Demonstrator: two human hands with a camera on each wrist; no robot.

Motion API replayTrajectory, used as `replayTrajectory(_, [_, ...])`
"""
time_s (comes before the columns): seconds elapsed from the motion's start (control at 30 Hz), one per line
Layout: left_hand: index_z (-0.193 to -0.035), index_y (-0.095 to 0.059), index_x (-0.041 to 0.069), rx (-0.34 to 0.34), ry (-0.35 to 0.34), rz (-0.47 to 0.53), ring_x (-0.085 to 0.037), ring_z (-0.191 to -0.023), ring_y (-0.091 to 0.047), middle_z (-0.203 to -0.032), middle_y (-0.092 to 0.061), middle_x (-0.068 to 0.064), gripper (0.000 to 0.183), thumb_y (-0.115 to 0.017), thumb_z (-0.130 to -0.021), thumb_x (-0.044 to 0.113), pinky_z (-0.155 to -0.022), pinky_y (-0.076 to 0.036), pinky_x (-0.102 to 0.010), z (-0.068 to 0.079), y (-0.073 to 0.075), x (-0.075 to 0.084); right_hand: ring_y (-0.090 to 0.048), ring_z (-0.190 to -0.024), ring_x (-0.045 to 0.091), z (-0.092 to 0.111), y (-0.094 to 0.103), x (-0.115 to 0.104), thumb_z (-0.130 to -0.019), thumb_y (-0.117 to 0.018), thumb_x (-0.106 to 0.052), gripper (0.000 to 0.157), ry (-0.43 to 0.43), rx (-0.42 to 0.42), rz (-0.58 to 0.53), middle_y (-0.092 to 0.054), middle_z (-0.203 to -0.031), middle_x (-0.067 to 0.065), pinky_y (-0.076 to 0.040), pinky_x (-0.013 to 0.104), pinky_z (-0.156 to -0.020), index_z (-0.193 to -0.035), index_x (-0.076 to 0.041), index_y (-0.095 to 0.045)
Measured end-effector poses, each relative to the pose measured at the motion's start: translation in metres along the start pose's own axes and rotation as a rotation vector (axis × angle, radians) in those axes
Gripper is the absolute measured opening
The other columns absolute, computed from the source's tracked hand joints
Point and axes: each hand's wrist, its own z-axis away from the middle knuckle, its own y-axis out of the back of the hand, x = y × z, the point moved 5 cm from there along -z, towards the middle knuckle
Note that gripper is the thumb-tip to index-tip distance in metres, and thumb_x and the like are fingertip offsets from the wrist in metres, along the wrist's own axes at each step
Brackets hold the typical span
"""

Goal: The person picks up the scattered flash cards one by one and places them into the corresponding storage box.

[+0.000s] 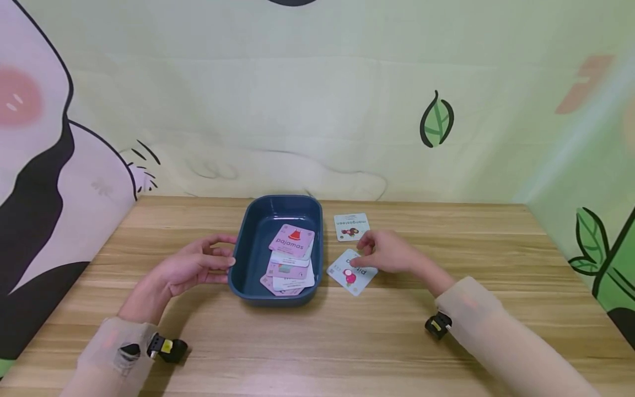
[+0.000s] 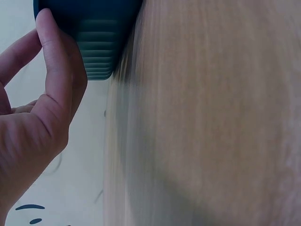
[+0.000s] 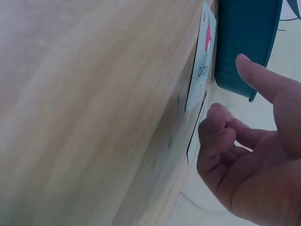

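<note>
A dark blue plastic bin (image 1: 240, 264) stands on the table with several word cards in it, a pink "pajamas" card (image 1: 292, 241) on top. My left hand (image 1: 198, 263) touches the bin's left side, thumb and fingers against the rim; the left wrist view shows the thumb (image 2: 49, 37) at the edge. Right of the bin lies a white "pitaya" card (image 1: 353, 280), partly covered by my right hand (image 1: 389, 252), which hovers over its upper edge. In the right wrist view that hand's thumb sticks out, its fingers are loosely bent, and it holds nothing.
A "mangosteen" card (image 1: 350, 220) lies on the table behind the pitaya card, close to the bin's right side. The wooden table (image 1: 347, 353) ends at a printed cloth backdrop (image 1: 347, 110). Small wrist cameras (image 1: 168, 348) are strapped to both sleeves.
</note>
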Motion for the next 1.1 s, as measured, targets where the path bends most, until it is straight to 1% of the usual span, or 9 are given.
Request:
replayTrajectory(0.1, [-0.146,-0.029,-0.002,-0.001,-0.004,-0.001,-0.021,-0.086,-0.07,-0.108,-0.062,-0.011,0.055,-0.059,-0.1,-0.002,-0.084,-0.061,-0.039,0.0,0.0,0.0,-0.055,-0.076,0.017,0.004,-0.001,0.001,-0.085,-0.085,-0.03,0.046,-0.016,-0.027,0.044,-0.062,-0.086,0.004,-0.048,0.029,-0.069,-0.111,0.003,-0.065])
replayTrajectory(0.23, [-0.146,-0.028,-0.003,-0.005,-0.008,-0.001,-0.021,-0.086,-0.07,-0.108,-0.063,-0.011,0.055,-0.059,-0.1,-0.002,-0.084,-0.061,-0.039,0.0,-0.001,-0.001,-0.055,-0.072,0.018,0.01,-0.001,-0.001,-0.081,-0.088,-0.032,0.052,-0.017,-0.042,0.079,-0.06,-0.082,0.006,-0.049,0.031,-0.066,-0.108,0.005,-0.062])
replayTrajectory(0.37, [-0.146,-0.027,-0.003,-0.001,-0.005,-0.005,-0.021,-0.086,-0.07,-0.108,-0.062,-0.011,0.056,-0.059,-0.101,-0.002,-0.084,-0.061,-0.039,0.0,0.0,-0.001,-0.055,-0.074,0.018,0.014,-0.004,0.0,-0.08,-0.089,-0.035,0.054,-0.031,-0.062,0.12,-0.06,-0.082,0.005,-0.049,0.031,-0.067,-0.106,0.003,-0.061])
replayTrajectory(0.47, [-0.148,-0.026,-0.003,0.003,-0.002,-0.01,-0.021,-0.087,-0.07,-0.109,-0.062,-0.012,0.057,-0.06,-0.101,-0.001,-0.084,-0.061,-0.039,0.0,0.001,-0.001,-0.053,-0.074,0.018,0.015,-0.007,0.002,-0.079,-0.089,-0.034,0.052,-0.026,-0.063,0.144,-0.059,-0.081,0.004,-0.047,0.031,-0.067,-0.105,0.001,-0.061])
replayTrajectory(0.53, [-0.148,-0.026,-0.003,0.004,0.0,-0.013,-0.021,-0.087,-0.07,-0.11,-0.062,-0.012,0.058,-0.06,-0.101,0.0,-0.085,-0.061,-0.039,0.0,0.001,-0.001,-0.052,-0.074,0.018,0.015,-0.008,0.004,-0.079,-0.09,-0.031,0.051,-0.021,-0.06,0.143,-0.057,-0.08,0.004,-0.046,0.031,-0.067,-0.106,0.0,-0.06])
replayTrajectory(0.7, [-0.148,-0.026,-0.003,0.004,-0.001,-0.014,-0.021,-0.087,-0.07,-0.11,-0.063,-0.012,0.058,-0.06,-0.101,0.0,-0.084,-0.061,-0.038,0.001,0.001,-0.001,-0.052,-0.078,0.02,0.014,-0.007,0.008,-0.078,-0.09,-0.019,0.047,-0.014,-0.066,0.113,-0.058,-0.086,0.006,-0.047,0.034,-0.071,-0.109,0.001,-0.06])
replayTrajectory(0.87, [-0.148,-0.027,-0.003,0.006,0.001,-0.013,-0.021,-0.086,-0.07,-0.11,-0.062,-0.012,0.058,-0.06,-0.101,0.0,-0.085,-0.061,-0.038,0.001,0.0,-0.001,-0.056,-0.087,0.023,0.014,-0.003,0.012,-0.08,-0.086,-0.008,0.041,0.013,-0.079,0.064,-0.062,-0.094,0.009,-0.049,0.039,-0.081,-0.112,0.001,-0.063])
replayTrajectory(0.97, [-0.147,-0.027,-0.003,0.005,0.001,-0.011,-0.021,-0.086,-0.07,-0.11,-0.062,-0.011,0.057,-0.06,-0.101,-0.001,-0.085,-0.061,-0.038,0.0,0.0,-0.001,-0.058,-0.094,0.026,0.015,0.0,0.013,-0.081,-0.084,-0.004,0.039,0.015,-0.086,0.053,-0.063,-0.1,0.01,-0.05,0.043,-0.087,-0.114,0.0,-0.065])
replayTrajectory(1.1, [-0.147,-0.027,-0.002,0.006,0.002,-0.008,-0.022,-0.087,-0.07,-0.11,-0.063,-0.012,0.057,-0.06,-0.101,-0.001,-0.085,-0.061,-0.039,0.0,0.001,-0.001,-0.059,-0.099,0.027,0.016,0.002,0.014,-0.083,-0.081,-0.003,0.038,0.016,-0.086,0.062,-0.064,-0.106,0.011,-0.05,0.046,-0.091,-0.118,-0.001,-0.066])
